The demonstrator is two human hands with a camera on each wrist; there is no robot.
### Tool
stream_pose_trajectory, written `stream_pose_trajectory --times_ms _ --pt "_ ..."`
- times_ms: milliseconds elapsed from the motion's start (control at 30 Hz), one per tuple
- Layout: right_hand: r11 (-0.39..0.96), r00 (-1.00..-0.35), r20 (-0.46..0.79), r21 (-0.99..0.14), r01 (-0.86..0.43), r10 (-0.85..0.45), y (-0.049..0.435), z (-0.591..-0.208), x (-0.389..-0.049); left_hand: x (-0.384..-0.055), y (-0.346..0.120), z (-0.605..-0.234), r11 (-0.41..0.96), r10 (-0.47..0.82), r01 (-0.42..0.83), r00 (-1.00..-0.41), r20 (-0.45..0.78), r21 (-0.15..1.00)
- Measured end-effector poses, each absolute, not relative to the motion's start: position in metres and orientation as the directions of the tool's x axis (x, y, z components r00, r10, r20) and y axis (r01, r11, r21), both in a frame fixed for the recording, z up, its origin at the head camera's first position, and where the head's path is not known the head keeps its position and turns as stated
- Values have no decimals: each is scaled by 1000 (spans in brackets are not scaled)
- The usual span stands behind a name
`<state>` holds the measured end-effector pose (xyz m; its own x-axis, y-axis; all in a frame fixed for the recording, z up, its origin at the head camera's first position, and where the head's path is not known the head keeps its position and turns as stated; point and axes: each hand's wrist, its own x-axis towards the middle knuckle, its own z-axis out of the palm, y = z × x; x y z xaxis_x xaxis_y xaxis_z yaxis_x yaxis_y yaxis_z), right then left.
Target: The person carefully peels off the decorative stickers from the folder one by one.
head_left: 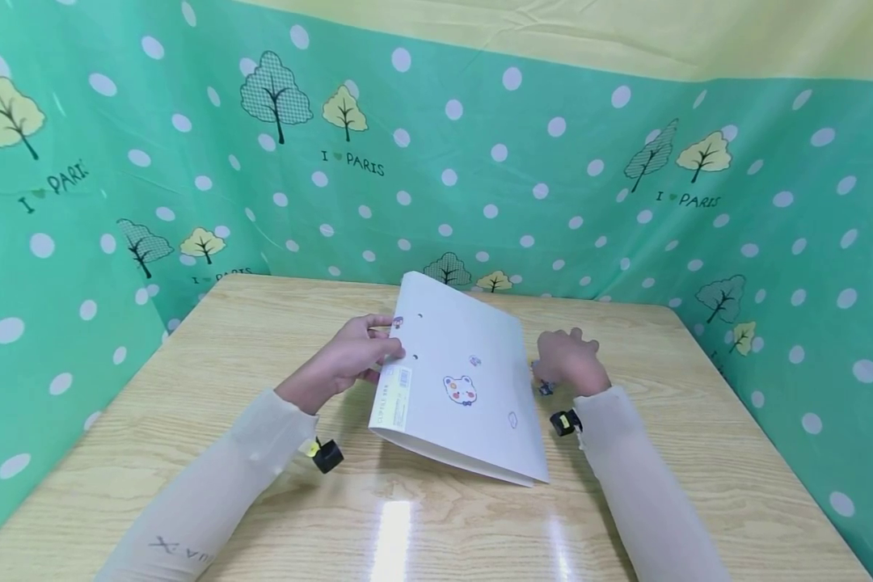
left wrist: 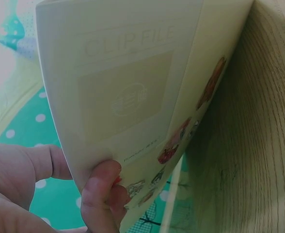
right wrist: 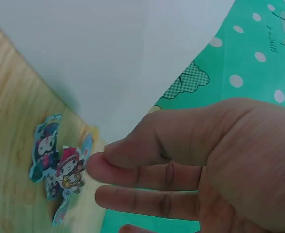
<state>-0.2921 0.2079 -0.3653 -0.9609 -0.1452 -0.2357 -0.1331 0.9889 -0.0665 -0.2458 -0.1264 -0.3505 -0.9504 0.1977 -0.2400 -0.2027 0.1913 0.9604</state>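
My left hand [head_left: 352, 352] grips a white clip file [head_left: 473, 331] by its spine side, thumb on one face and fingers on the other. The file stands tilted over the table. Its facing cover carries a bear sticker [head_left: 460, 390] and smaller stickers; in the left wrist view, printed lettering and several colourful stickers [left wrist: 174, 141] show. Just right of the file, my right hand [head_left: 571, 360] is close to several loose cartoon stickers [right wrist: 70, 167] on the table. Its thumb lies over the index finger, the fingers fairly straight; nothing shows between them.
A light wood table [head_left: 298, 517] lies beneath. Green dotted cloth [head_left: 451, 153] with printed trees hangs behind it and along both sides. Each wrist wears a small black camera [head_left: 327, 457].
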Motion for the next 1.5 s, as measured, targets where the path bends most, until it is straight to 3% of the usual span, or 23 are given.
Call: stream_pose_trajectory --times_ms 400,700,1500 --pt "953 -976 -29 -225 -204 -216 185 -362 -285 -245 -127 -351 197 194 -202 -951 -240 959" --pt "932 -951 84 -191 -307 -296 162 -367 -278 -245 -127 -351 200 194 -205 -950 -244 958" --pt "896 -901 136 -124 -427 -411 135 -364 -259 -245 -126 -350 201 194 -199 -952 -238 959"
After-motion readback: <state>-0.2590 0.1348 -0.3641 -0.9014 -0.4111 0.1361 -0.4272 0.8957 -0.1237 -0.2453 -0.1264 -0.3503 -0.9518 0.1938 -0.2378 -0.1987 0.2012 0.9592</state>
